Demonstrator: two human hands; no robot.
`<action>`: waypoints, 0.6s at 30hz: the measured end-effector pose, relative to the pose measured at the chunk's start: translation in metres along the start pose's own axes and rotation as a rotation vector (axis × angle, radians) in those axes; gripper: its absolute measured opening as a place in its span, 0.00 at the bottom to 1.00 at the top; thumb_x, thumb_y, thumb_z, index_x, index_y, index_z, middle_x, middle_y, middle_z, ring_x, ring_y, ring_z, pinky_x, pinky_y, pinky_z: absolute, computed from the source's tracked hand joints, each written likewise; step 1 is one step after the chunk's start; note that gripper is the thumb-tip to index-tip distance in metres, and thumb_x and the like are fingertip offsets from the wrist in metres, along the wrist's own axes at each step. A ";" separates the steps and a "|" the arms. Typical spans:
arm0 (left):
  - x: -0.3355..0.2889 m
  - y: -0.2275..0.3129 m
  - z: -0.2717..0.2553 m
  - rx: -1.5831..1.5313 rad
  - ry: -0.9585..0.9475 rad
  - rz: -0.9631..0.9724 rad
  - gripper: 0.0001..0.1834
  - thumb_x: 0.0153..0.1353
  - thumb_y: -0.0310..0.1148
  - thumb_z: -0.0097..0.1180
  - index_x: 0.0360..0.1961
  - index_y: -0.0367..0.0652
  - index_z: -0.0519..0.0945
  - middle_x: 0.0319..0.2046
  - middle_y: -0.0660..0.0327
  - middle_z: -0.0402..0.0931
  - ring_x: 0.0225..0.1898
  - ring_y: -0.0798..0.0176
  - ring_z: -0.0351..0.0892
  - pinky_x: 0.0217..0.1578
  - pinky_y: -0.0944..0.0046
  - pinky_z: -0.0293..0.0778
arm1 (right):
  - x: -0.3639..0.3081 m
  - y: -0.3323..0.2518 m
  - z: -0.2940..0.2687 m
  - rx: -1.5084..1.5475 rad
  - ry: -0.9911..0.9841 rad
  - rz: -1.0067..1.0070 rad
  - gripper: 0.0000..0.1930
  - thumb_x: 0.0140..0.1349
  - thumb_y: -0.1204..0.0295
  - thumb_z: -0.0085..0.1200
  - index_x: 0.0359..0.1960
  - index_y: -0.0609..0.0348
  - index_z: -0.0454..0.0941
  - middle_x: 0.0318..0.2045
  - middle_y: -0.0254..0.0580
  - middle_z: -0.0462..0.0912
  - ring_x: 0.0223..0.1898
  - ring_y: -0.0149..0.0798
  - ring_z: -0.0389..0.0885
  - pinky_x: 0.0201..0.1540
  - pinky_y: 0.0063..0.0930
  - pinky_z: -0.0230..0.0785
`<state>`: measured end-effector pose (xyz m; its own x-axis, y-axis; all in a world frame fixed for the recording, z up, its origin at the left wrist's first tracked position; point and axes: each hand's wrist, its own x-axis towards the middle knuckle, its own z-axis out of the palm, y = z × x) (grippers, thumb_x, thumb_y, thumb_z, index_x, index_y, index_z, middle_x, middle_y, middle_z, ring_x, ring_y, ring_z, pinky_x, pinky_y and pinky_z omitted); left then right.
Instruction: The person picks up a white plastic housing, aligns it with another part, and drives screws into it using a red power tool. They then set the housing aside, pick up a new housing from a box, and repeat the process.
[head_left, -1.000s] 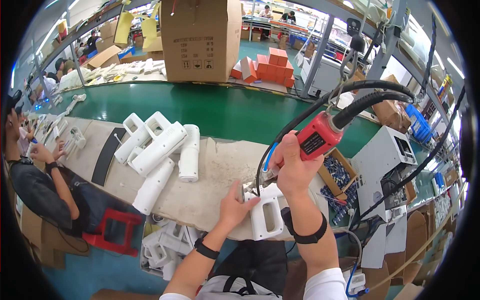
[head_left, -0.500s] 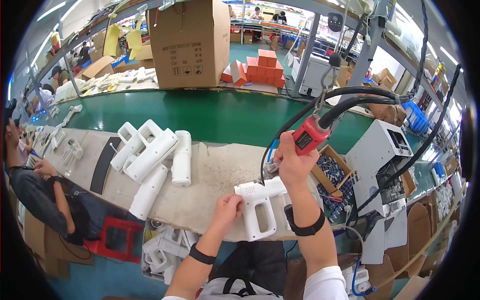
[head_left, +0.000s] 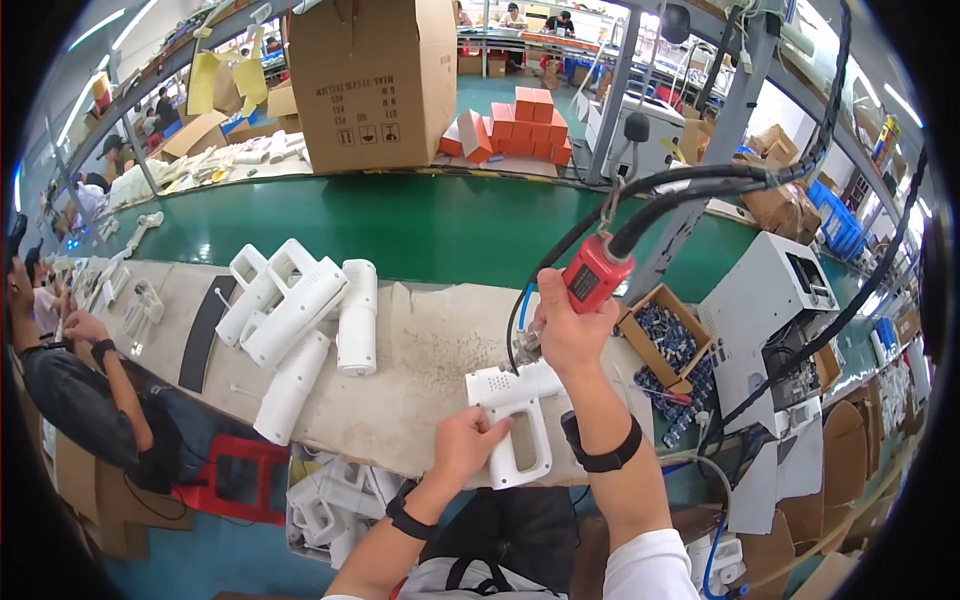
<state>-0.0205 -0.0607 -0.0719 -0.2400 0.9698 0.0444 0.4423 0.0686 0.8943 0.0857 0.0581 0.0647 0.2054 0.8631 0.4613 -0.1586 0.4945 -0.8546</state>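
Observation:
A white gun-shaped housing (head_left: pixel 548 382) with a looped handle lies at the bench's front edge. My left hand (head_left: pixel 462 442) is closed at the left side of the handle, its thumb laid across the bar. Above the housing's barrel, my right hand (head_left: pixel 575 325) grips a red power screwdriver (head_left: pixel 598 274) that hangs from a metal hook with thick black cables. Its lower end is largely hidden by my right hand, so I cannot tell whether the tip touches the housing. Several similar white housings (head_left: pixel 296 312) lie piled to the left.
A cardboard box of small metallic parts (head_left: pixel 664 335) sits right of my hand, with more spilled beside it. Further right stands a white machine (head_left: pixel 765 285). Beyond the bench runs a green surface (head_left: pixel 420 225) with a large carton (head_left: pixel 372 90). A co-worker (head_left: pixel 80 390) works at left.
My right hand and the screwdriver have shifted left over the housing. My left hand has slid down and slightly right, its thumb now across the handle bar.

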 end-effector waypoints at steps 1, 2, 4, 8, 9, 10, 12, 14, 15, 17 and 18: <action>-0.001 0.000 0.001 -0.001 0.006 0.008 0.21 0.47 0.40 0.71 0.14 0.39 0.73 0.10 0.65 0.68 0.14 0.76 0.61 0.15 0.69 0.60 | -0.002 0.000 -0.002 0.019 0.008 -0.015 0.11 0.58 0.68 0.62 0.27 0.61 0.73 0.13 0.31 0.72 0.12 0.24 0.69 0.14 0.19 0.60; -0.001 0.000 0.001 -0.002 0.006 0.011 0.21 0.47 0.40 0.71 0.14 0.39 0.73 0.10 0.65 0.68 0.14 0.76 0.61 0.15 0.69 0.60 | -0.003 -0.001 -0.003 0.038 0.016 -0.030 0.11 0.59 0.69 0.62 0.28 0.61 0.73 0.13 0.30 0.71 0.12 0.24 0.69 0.14 0.19 0.60; -0.002 0.002 0.002 0.004 0.029 0.036 0.21 0.48 0.39 0.71 0.14 0.39 0.73 0.10 0.64 0.69 0.14 0.75 0.62 0.15 0.69 0.61 | -0.003 -0.006 -0.006 0.073 0.017 -0.053 0.10 0.59 0.69 0.61 0.29 0.62 0.73 0.13 0.30 0.71 0.12 0.24 0.68 0.14 0.19 0.59; -0.005 0.000 0.001 -0.010 0.050 0.046 0.20 0.48 0.39 0.71 0.14 0.38 0.73 0.09 0.63 0.68 0.13 0.75 0.62 0.15 0.69 0.61 | -0.004 -0.033 -0.003 0.139 0.017 -0.071 0.10 0.61 0.69 0.58 0.30 0.62 0.72 0.12 0.30 0.69 0.11 0.25 0.67 0.13 0.20 0.57; -0.005 0.001 0.000 -0.004 0.033 0.036 0.20 0.48 0.39 0.70 0.15 0.38 0.74 0.10 0.63 0.69 0.14 0.74 0.63 0.15 0.69 0.62 | -0.004 -0.040 -0.003 0.137 0.019 -0.076 0.10 0.61 0.69 0.58 0.30 0.62 0.72 0.12 0.30 0.69 0.11 0.25 0.67 0.13 0.20 0.57; -0.005 0.002 0.000 0.003 0.016 0.025 0.19 0.48 0.39 0.70 0.16 0.38 0.74 0.11 0.63 0.70 0.14 0.74 0.63 0.16 0.69 0.63 | -0.004 -0.046 -0.004 0.142 0.008 -0.092 0.11 0.62 0.68 0.58 0.30 0.62 0.71 0.12 0.30 0.69 0.11 0.25 0.66 0.13 0.20 0.57; -0.006 0.008 0.000 0.030 0.020 0.016 0.19 0.48 0.40 0.70 0.18 0.38 0.75 0.12 0.62 0.71 0.15 0.73 0.64 0.17 0.68 0.64 | -0.005 -0.058 -0.007 0.143 0.000 -0.112 0.12 0.62 0.67 0.58 0.30 0.62 0.71 0.11 0.30 0.68 0.10 0.25 0.66 0.12 0.20 0.56; -0.006 0.021 -0.001 0.056 0.019 0.006 0.18 0.48 0.41 0.70 0.20 0.38 0.76 0.14 0.61 0.72 0.16 0.72 0.65 0.18 0.68 0.65 | -0.009 -0.070 -0.011 0.113 0.007 -0.123 0.13 0.63 0.65 0.57 0.30 0.62 0.71 0.11 0.31 0.68 0.10 0.26 0.66 0.11 0.20 0.56; -0.008 0.033 -0.006 0.072 0.033 0.013 0.16 0.49 0.40 0.69 0.23 0.38 0.78 0.14 0.61 0.73 0.16 0.71 0.66 0.19 0.67 0.66 | -0.014 -0.077 -0.010 0.113 0.007 -0.119 0.13 0.63 0.65 0.57 0.30 0.62 0.71 0.11 0.31 0.68 0.10 0.26 0.66 0.11 0.20 0.56; -0.007 0.037 -0.005 0.089 0.043 0.015 0.15 0.50 0.39 0.68 0.27 0.38 0.80 0.15 0.60 0.73 0.17 0.70 0.67 0.21 0.67 0.66 | -0.025 -0.091 -0.010 0.159 -0.037 -0.094 0.15 0.63 0.63 0.57 0.30 0.63 0.70 0.11 0.32 0.68 0.10 0.27 0.66 0.11 0.20 0.55; -0.004 0.030 -0.002 0.036 0.030 0.111 0.15 0.52 0.40 0.66 0.33 0.40 0.81 0.15 0.58 0.73 0.17 0.65 0.70 0.21 0.64 0.68 | -0.031 -0.097 -0.007 0.163 -0.041 -0.088 0.15 0.63 0.63 0.57 0.30 0.63 0.70 0.11 0.32 0.68 0.10 0.27 0.66 0.11 0.20 0.55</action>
<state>-0.0079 -0.0631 -0.0444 -0.2131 0.9645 0.1559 0.4978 -0.0301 0.8668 0.1018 -0.0173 0.1311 0.1864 0.8175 0.5449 -0.2968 0.5756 -0.7620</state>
